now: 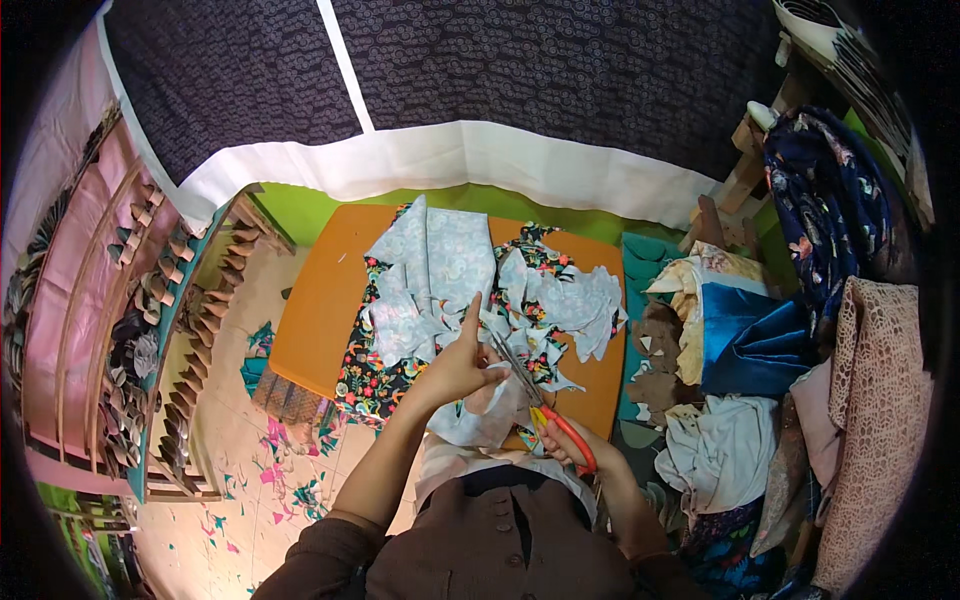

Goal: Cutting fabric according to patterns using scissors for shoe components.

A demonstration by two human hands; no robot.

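My left hand [455, 372] is over the cloth with its index finger stretched forward and its thumb apart. Whether its other fingers touch the cloth is unclear. My right hand [568, 447] grips scissors [566, 430] with red and yellow handles, their blades pointing forward and left, close to my left fingers. Under both hands lies floral fabric [372, 385], dark on its printed side. Its pale underside [455, 250] shows in a large folded piece, and ragged cut pieces [580, 300] lie to the right. A pale piece [470, 425] hangs toward my lap.
The fabric lies on an orange-brown table [310, 300]. At left stands a rack of shoe-shaped pieces [195, 350]; colourful scraps [275, 470] litter the floor. Piled textiles, including blue satin [750, 340] and white cloth [715, 450], crowd the right. A dark patterned cloth [560, 80] hangs ahead.
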